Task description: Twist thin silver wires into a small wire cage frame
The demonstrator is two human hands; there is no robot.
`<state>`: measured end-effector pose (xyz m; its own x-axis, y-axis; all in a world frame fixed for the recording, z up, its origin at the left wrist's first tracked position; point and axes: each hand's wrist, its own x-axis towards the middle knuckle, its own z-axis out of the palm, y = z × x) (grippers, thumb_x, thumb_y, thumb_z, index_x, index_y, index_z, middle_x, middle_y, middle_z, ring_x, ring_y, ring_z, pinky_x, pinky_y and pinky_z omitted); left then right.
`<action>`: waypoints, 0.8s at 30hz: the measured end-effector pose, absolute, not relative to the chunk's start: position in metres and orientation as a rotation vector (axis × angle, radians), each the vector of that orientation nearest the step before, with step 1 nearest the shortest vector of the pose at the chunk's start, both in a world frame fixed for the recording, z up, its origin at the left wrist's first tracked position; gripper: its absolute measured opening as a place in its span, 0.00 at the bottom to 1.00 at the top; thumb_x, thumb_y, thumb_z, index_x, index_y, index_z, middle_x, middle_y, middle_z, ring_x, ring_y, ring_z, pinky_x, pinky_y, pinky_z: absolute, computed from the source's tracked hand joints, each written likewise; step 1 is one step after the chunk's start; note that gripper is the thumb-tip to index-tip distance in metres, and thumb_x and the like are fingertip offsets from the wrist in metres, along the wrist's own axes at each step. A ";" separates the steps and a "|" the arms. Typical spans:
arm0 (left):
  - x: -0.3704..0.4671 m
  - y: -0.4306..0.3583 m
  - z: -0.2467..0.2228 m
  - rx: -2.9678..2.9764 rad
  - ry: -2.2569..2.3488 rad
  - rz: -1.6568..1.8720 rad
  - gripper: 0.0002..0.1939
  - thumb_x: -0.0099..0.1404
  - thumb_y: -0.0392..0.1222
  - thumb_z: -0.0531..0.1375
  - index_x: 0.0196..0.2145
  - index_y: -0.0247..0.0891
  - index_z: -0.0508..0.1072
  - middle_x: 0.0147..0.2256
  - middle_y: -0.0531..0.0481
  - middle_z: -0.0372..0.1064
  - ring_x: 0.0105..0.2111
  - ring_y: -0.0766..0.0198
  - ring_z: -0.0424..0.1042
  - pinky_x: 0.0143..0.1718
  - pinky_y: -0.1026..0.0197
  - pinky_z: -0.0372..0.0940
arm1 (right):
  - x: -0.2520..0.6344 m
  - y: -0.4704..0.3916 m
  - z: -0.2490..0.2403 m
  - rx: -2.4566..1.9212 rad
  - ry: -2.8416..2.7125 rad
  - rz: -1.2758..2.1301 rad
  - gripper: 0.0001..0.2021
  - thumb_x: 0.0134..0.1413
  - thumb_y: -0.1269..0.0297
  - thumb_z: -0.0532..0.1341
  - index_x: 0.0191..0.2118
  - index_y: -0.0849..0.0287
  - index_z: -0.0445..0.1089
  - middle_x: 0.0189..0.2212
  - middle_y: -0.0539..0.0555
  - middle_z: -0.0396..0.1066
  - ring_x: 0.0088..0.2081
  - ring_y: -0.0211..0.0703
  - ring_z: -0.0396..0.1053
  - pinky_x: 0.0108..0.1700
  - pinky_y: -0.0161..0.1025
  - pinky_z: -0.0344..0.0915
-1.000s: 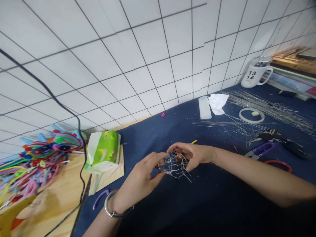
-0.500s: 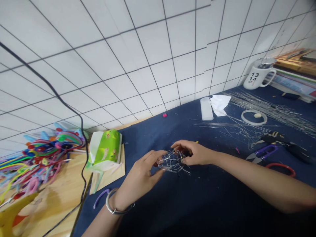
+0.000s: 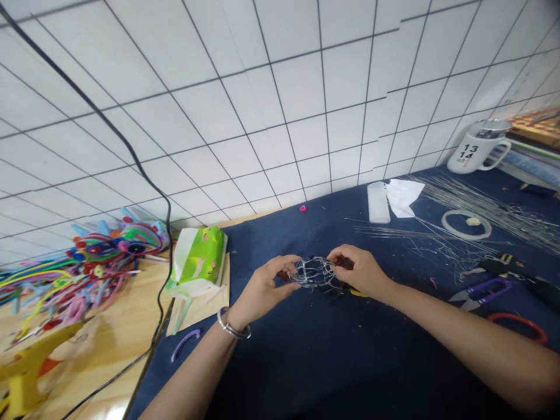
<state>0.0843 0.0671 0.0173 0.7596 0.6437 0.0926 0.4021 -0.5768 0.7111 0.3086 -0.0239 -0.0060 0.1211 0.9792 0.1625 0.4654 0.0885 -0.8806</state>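
Observation:
Between my hands is a small rounded wire frame (image 3: 312,272), an open cage of thin silvery wires, held above the dark blue cloth (image 3: 301,356). My left hand (image 3: 269,286), with a silver bangle at the wrist, grips its left end between thumb and fingers. At the right end my right hand (image 3: 361,271) is closed on the wires, its fingertips partly hidden behind them. Just beneath the right hand shows a bit of something yellow (image 3: 359,293), mostly covered.
Scissors with purple handles (image 3: 485,291), dark-handled pliers (image 3: 499,263), a red ring (image 3: 518,324) and loose wires (image 3: 494,201) lie right. Behind stands a white mug (image 3: 475,151). Left are a green tissue pack (image 3: 203,256), pipe cleaners (image 3: 100,262), a yellow glue gun (image 3: 35,361) and a black cord (image 3: 164,280).
My view has shifted, so the table items sit further right. The wire frame has turned slightly, and my right hand now grips nearer its upper right edge.

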 end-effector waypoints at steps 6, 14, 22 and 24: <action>0.087 0.081 -0.008 2.226 0.725 0.552 0.21 0.58 0.36 0.59 0.50 0.40 0.65 0.42 0.47 0.69 0.39 0.63 0.69 0.44 0.55 0.66 | 0.311 -0.015 -0.018 -1.556 -1.490 0.616 0.06 0.46 0.71 0.57 0.33 0.57 0.68 0.30 0.49 0.67 0.31 0.36 0.64 0.34 0.34 0.61; 0.087 0.082 -0.019 2.312 0.689 0.739 0.18 0.59 0.34 0.57 0.49 0.39 0.65 0.44 0.45 0.67 0.43 0.61 0.67 0.48 0.52 0.63 | 0.308 -0.011 -0.027 -1.555 -1.475 0.602 0.05 0.47 0.70 0.57 0.33 0.57 0.67 0.30 0.49 0.66 0.31 0.37 0.63 0.35 0.35 0.61; 0.088 0.084 -0.022 2.225 0.657 0.784 0.17 0.58 0.31 0.57 0.46 0.39 0.66 0.45 0.45 0.56 0.35 0.68 0.63 0.40 0.57 0.67 | 0.307 -0.012 -0.028 -1.575 -1.472 0.600 0.05 0.48 0.70 0.57 0.33 0.57 0.66 0.31 0.49 0.66 0.31 0.38 0.64 0.35 0.36 0.61; 0.088 0.084 -0.022 2.230 0.659 0.773 0.16 0.58 0.31 0.57 0.45 0.38 0.66 0.45 0.45 0.55 0.36 0.68 0.63 0.41 0.56 0.66 | 0.307 -0.011 -0.028 -1.580 -1.466 0.600 0.04 0.48 0.70 0.57 0.33 0.57 0.66 0.31 0.50 0.66 0.32 0.38 0.64 0.35 0.36 0.61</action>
